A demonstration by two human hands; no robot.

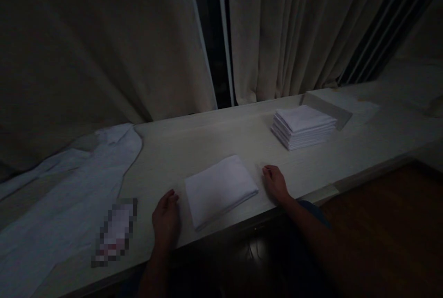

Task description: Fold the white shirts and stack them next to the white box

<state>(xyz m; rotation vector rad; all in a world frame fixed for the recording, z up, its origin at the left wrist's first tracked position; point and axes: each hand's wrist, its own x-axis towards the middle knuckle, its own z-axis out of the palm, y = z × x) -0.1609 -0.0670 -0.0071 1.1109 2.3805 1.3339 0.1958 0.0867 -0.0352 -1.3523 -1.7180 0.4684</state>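
A folded white cloth (221, 192) lies flat on the pale table, right in front of me. To its left rests my left hand (166, 218), fingers loosely curled and a little apart, holding nothing that I can see. On the other side, my right hand (275, 183) hovers or rests near the cloth's right edge, its fingers half bent and slightly apart. Neither hand touches the cloth. Farther back on the right stands a neat stack of folded white cloths (304, 127).
Spread-out white fabric (79, 196) covers the table's left end. A pixelated flat object (116, 231) lies beside my left hand. Behind the stack is a grey flat sheet (328, 106). Beige curtains (270, 35) hang along the table's (166, 159) far edge. The light is dim.
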